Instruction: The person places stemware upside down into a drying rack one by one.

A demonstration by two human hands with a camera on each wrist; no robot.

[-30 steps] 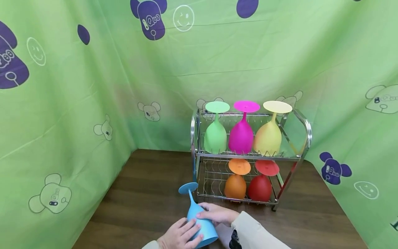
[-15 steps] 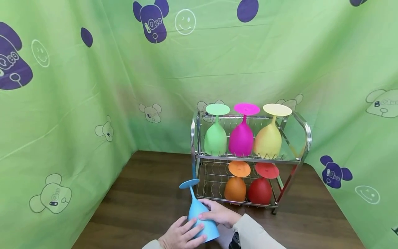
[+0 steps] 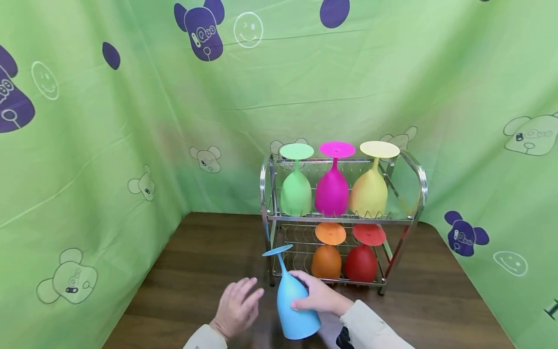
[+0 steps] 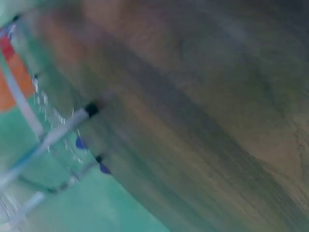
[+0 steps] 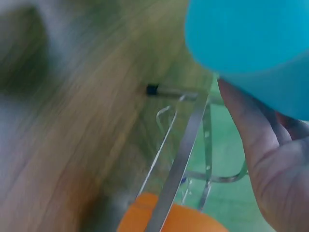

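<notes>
My right hand [image 3: 320,294] grips the bowl of a blue plastic goblet [image 3: 294,310], which is tilted with its foot up and its rim down in front of the rack. In the right wrist view the blue goblet [image 5: 251,38] fills the upper right, with the thumb and fingers of the right hand [image 5: 270,145] against it. Just left of the goblet, my left hand [image 3: 237,308] is apart from it, fingers loosely extended and holding nothing. The left wrist view is blurred and shows mostly the tabletop [image 4: 193,145].
A two-tier metal rack [image 3: 344,220] stands at the back. Upside down on its top tier are green [image 3: 296,194], magenta [image 3: 332,194] and yellow [image 3: 369,194] goblets. Orange [image 3: 327,261] and red [image 3: 362,263] goblets occupy the lower tier's middle and right. A green curtain [image 3: 218,106] hangs behind.
My left hand has let go of the blue goblet and drawn away to the left. The right hand has carried the goblet slightly to the right.
</notes>
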